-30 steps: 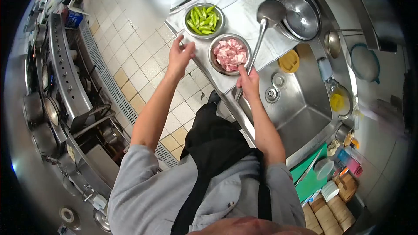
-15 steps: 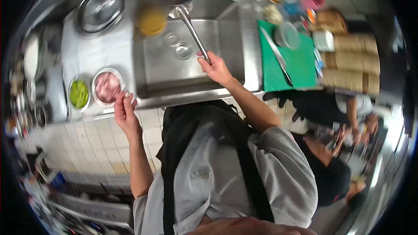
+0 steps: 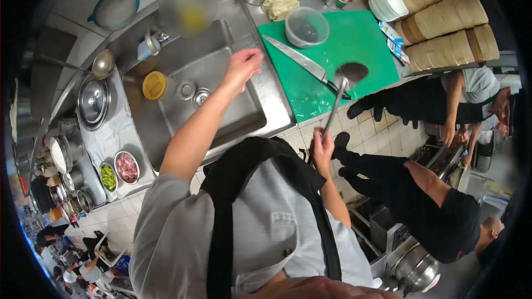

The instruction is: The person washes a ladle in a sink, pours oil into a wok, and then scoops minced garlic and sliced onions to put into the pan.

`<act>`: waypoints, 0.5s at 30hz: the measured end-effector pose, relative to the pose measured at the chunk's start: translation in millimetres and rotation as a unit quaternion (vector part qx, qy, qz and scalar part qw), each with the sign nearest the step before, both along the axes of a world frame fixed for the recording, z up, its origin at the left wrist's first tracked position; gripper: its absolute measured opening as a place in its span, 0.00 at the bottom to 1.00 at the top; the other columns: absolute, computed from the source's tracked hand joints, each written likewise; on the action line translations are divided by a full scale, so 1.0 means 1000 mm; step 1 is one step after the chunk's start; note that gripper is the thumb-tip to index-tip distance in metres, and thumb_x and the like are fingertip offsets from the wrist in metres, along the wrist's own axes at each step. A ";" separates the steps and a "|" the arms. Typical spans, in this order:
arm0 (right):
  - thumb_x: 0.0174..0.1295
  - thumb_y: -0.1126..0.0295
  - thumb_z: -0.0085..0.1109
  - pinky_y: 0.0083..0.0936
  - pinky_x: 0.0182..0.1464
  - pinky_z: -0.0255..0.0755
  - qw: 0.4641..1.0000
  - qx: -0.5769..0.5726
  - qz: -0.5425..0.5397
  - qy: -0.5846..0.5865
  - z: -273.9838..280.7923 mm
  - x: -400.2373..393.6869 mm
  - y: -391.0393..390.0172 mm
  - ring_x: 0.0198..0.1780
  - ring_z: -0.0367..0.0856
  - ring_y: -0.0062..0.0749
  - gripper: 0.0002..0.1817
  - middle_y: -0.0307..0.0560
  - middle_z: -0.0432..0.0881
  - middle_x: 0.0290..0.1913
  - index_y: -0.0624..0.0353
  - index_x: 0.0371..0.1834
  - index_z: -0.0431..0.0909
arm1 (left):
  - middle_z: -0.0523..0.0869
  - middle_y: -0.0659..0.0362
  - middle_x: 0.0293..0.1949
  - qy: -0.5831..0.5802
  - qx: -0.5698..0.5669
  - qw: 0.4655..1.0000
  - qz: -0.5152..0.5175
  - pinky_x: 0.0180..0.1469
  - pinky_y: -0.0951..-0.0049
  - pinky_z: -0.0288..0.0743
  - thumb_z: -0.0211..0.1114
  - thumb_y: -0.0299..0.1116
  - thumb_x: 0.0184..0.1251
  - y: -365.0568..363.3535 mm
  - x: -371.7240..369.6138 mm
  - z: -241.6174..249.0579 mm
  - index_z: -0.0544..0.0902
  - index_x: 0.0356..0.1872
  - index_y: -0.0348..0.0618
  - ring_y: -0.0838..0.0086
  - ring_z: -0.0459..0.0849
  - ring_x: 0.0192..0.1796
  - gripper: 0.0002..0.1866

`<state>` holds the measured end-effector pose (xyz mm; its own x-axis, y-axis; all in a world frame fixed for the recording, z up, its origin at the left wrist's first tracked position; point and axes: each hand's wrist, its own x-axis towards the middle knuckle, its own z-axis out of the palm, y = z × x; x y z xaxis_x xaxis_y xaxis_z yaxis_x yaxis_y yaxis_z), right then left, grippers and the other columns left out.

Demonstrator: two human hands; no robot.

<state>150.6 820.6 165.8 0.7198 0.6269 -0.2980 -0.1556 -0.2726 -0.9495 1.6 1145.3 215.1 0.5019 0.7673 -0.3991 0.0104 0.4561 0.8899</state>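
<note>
Overhead, a long-handled ladle [image 3: 339, 95] is gripped at its handle end by the right hand [image 3: 322, 145], fingers wrapped tight, with the bowl raised over the front edge of the green cutting board [image 3: 354, 39]. A knife [image 3: 302, 62] lies diagonally across that board, its handle just beside the ladle's bowl, and a clear plastic tub [image 3: 306, 26] stands near the board's back edge. The left hand [image 3: 242, 67] is stretched out over the right rim of the sink [image 3: 221, 105], fingers loosely spread and holding nothing. Stacked bamboo steamers [image 3: 443, 22] are ranged beyond the board's right edge. At the counter's left end, bowls of meat [image 3: 127, 167] and green vegetables [image 3: 107, 176] sit side by side. Two other people [image 3: 432, 188] stand close on the right.
</note>
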 end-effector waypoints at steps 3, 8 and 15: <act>0.72 0.68 0.57 0.15 0.20 0.55 0.998 -0.020 -0.051 -0.041 -0.014 0.023 -0.042 0.19 0.63 0.11 0.07 0.27 0.68 0.21 0.59 0.46 0.77 | 0.81 0.53 0.54 -0.026 -0.059 0.997 0.042 0.54 0.62 0.80 0.73 0.40 0.64 0.022 0.077 -0.003 0.76 0.59 0.33 0.64 0.81 0.54 0.28; 0.74 0.69 0.54 0.15 0.17 0.51 0.995 -0.017 -0.088 0.051 0.002 0.043 -0.053 0.16 0.59 0.09 0.04 0.25 0.64 0.19 0.57 0.43 0.76 | 0.81 0.54 0.46 0.010 -0.066 0.996 0.066 0.54 0.54 0.81 0.76 0.39 0.59 0.047 0.143 -0.016 0.79 0.47 0.36 0.64 0.81 0.50 0.22; 0.73 0.70 0.55 0.14 0.18 0.53 0.997 -0.020 -0.046 0.060 0.003 0.077 -0.018 0.17 0.60 0.09 0.04 0.26 0.65 0.20 0.57 0.44 0.76 | 0.80 0.58 0.40 -0.013 -0.107 0.985 0.133 0.52 0.53 0.83 0.72 0.30 0.61 0.046 0.149 -0.012 0.80 0.43 0.37 0.67 0.81 0.46 0.13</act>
<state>227.8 802.9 168.6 0.7309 0.5457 -0.4099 -0.2941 -0.2901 -0.9107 151.0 1191.3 202.7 0.3067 0.7725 -0.5560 -0.1552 0.6169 0.7716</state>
